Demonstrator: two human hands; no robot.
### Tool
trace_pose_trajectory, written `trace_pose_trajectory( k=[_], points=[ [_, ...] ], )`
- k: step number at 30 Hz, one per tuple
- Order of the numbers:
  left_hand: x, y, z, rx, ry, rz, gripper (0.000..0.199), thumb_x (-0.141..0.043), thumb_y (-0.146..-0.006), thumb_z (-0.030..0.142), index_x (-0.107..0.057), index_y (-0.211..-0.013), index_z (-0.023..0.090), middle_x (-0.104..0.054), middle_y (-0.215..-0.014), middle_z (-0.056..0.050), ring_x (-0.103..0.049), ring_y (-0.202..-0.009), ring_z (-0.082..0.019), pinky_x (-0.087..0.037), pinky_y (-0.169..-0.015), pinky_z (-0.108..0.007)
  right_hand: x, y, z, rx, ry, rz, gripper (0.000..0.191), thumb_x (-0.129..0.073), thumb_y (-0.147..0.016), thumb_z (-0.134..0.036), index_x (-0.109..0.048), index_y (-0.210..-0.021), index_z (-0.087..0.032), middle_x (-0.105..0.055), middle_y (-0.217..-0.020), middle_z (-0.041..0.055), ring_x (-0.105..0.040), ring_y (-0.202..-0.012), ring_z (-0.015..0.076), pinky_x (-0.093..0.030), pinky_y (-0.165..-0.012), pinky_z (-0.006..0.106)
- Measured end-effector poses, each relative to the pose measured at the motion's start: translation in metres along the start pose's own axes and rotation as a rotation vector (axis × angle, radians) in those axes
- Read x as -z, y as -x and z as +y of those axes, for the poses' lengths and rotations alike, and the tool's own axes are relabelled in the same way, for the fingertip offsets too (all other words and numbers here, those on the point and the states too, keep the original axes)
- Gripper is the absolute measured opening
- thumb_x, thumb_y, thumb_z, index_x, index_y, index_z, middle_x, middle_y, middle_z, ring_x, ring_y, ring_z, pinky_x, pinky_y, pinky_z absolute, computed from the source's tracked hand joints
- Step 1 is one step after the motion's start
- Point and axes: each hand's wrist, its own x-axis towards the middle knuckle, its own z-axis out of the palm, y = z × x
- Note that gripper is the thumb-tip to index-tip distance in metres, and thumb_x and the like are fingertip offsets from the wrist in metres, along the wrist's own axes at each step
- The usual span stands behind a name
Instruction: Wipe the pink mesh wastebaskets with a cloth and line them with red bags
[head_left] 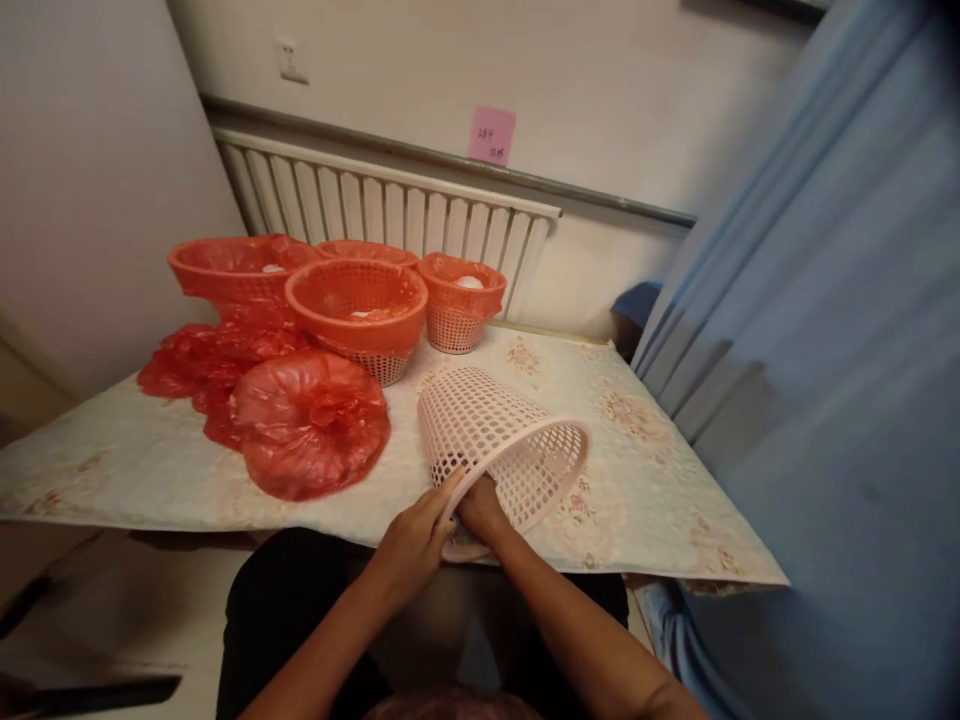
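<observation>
Our left hand [412, 538] clamps the basket [480, 412] by its rim, seemingly steadying it sideways on the surface [664, 490] so our right hand [480, 502] can reach inside, its grip unclear.

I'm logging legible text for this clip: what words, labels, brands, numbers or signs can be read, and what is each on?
"284", probably: handwritten on the pink note on the wall, upper line.
Lower line of that note: too blurred to read.
No text can be made out on the pale pink basket or red bags.
</observation>
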Motion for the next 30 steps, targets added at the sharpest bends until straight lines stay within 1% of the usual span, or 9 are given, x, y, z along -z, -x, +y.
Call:
trace_pose_trajectory(
  k=[2, 5, 8, 12, 14, 16, 20, 24, 30],
  points=[
    [0.000, -0.003, 0.001, -0.003, -0.016, -0.004, 0.059, -0.042, -0.087, 0.013, -0.031, -0.145, 0.021, -0.044, -0.146, -0.007, -0.042, -0.133, -0.020, -0.033, -0.113, -0.043, 0.014, 0.015, 0.014, 0.085, 0.167, -0.052, 0.040, -0.058, -0.071, -0.004, -0.066, -0.106, -0.022, -0.065, -0.111, 0.0051, -0.055, -0.109, 0.0230, -0.040, -0.098, 0.038],
    [-0.001, -0.006, -0.001, -0.005, -0.050, -0.001, 0.058, -0.041, -0.089, 0.017, -0.030, -0.146, 0.022, -0.044, -0.146, -0.007, -0.044, -0.132, -0.021, -0.034, -0.112, -0.044, 0.046, 0.038, 0.037, 0.128, 0.440, -0.049, 0.049, -0.051, -0.064, 0.000, -0.069, -0.105, -0.020, -0.068, -0.107, 0.0075, -0.058, -0.105, 0.0241, -0.042, -0.096, 0.038],
    [-0.003, -0.010, -0.003, -0.007, -0.079, 0.005, 0.055, -0.042, -0.090, 0.022, -0.032, -0.145, 0.022, -0.045, -0.145, -0.007, -0.044, -0.131, -0.021, -0.035, -0.111, -0.044, 0.085, 0.052, 0.042, 0.026, 0.370, 0.164, 0.044, -0.050, -0.066, -0.007, -0.069, -0.104, -0.018, -0.069, -0.106, 0.0072, -0.061, -0.102, 0.0233, -0.044, -0.095, 0.038],
    [-0.005, -0.018, -0.002, -0.019, -0.091, 0.013, 0.053, -0.041, -0.091, 0.026, -0.034, -0.144, 0.022, -0.046, -0.145, -0.007, -0.045, -0.131, -0.020, -0.035, -0.111, -0.042, 0.127, 0.066, 0.000, -0.020, 0.169, 0.660, 0.042, -0.053, -0.072, -0.021, -0.063, -0.113, -0.018, -0.067, -0.111, 0.0072, -0.061, -0.105, 0.0239, -0.046, -0.095, 0.040],
    [-0.006, -0.023, 0.001, -0.023, -0.100, 0.023, 0.052, -0.042, -0.091, 0.025, -0.036, -0.143, 0.022, -0.047, -0.144, -0.006, -0.045, -0.130, -0.020, -0.035, -0.111, -0.041, 0.137, 0.071, -0.035, 0.124, 0.213, 0.811, 0.041, -0.055, -0.073, -0.022, -0.061, -0.114, -0.018, -0.066, -0.112, 0.0075, -0.060, -0.105, 0.0238, -0.045, -0.095, 0.040],
    [-0.007, -0.028, 0.005, -0.031, -0.111, 0.027, 0.053, -0.042, -0.090, 0.025, -0.037, -0.143, 0.020, -0.048, -0.143, -0.006, -0.046, -0.130, -0.020, -0.035, -0.111, -0.040, 0.136, 0.075, -0.068, 0.407, 0.344, 0.854, 0.042, -0.056, -0.075, -0.018, -0.059, -0.116, -0.020, -0.063, -0.114, 0.0076, -0.058, -0.107, 0.0235, -0.044, -0.096, 0.041],
    [-0.008, -0.035, 0.011, -0.057, -0.121, 0.016, 0.048, -0.042, -0.090, 0.025, -0.044, -0.137, 0.018, -0.054, -0.136, -0.009, -0.053, -0.123, -0.023, -0.041, -0.105, -0.040, 0.112, 0.068, -0.108, 0.814, 0.702, 0.588, 0.043, -0.051, -0.081, -0.014, -0.056, -0.123, -0.024, -0.057, -0.117, 0.0094, -0.052, -0.109, 0.0251, -0.042, -0.095, 0.044],
    [-0.006, -0.037, 0.011, -0.024, -0.129, 0.025, 0.035, -0.042, -0.087, 0.018, -0.059, -0.117, 0.014, -0.066, -0.114, -0.012, -0.063, -0.101, -0.025, -0.051, -0.088, -0.039, 0.087, 0.046, -0.113, 0.870, 1.005, 0.321, 0.033, -0.049, -0.089, -0.020, -0.059, -0.119, -0.029, -0.057, -0.122, 0.0054, -0.047, -0.107, 0.0252, -0.036, -0.097, 0.046],
    [-0.003, -0.032, 0.009, -0.007, -0.133, -0.003, 0.030, -0.039, -0.092, 0.029, -0.061, -0.107, 0.015, -0.067, -0.106, -0.011, -0.063, -0.093, -0.023, -0.051, -0.083, -0.037, 0.095, 0.019, -0.107, 0.946, 1.072, 0.276, 0.022, -0.048, -0.092, -0.023, -0.062, -0.109, -0.027, -0.062, -0.112, 0.0015, -0.048, -0.100, 0.0207, -0.037, -0.092, 0.039]
  ],
)
